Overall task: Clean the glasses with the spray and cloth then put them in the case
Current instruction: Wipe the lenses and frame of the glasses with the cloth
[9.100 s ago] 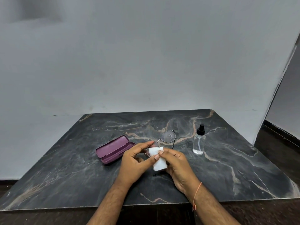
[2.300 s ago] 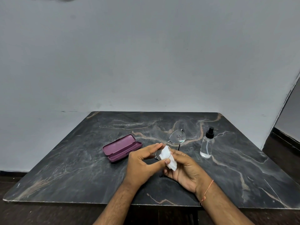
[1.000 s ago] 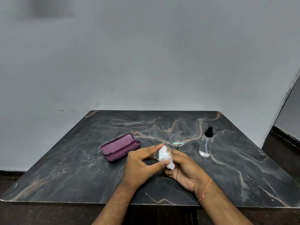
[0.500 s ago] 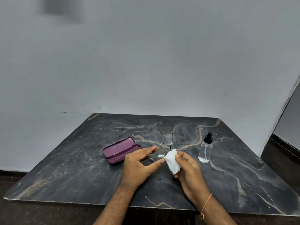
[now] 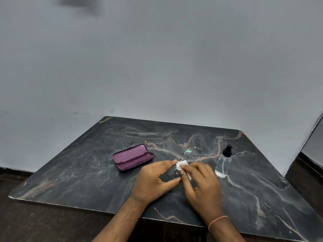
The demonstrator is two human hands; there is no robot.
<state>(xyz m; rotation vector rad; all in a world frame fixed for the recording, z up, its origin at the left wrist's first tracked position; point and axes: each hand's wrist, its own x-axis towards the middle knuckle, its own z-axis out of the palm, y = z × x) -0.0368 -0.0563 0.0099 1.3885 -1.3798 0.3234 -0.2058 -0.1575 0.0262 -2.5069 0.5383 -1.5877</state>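
Over the near middle of a dark marble-patterned table [image 5: 253, 189], the person works with both hands close together. The left hand [image 5: 153, 180] has its thumb and forefinger curled round the nearer lens of the glasses [image 5: 190, 155], pinching the thin metal frame at its rim. The right hand [image 5: 201, 182] pinches a small white cloth [image 5: 180, 166] between thumb and fingers and presses it against the frame near the bridge, between the two lenses (the hand is slightly blurred, so the exact finger placement is hard to read). The farther lens sticks out beyond the fingers, tilted up, with small droplets or specks showing on it. A thin orange thread [image 5: 217, 220] circles the right wrist. To the right of the hands, near but apart from them, a clear spray bottle [image 5: 223, 163] with a black nozzle stands upright on the table, with a little liquid at its bottom. To the left and slightly farther away lies the purple case [image 5: 132, 157], open, its lid laid back toward the far side. Behind the table rises a plain grey wall [image 5: 157, 67].
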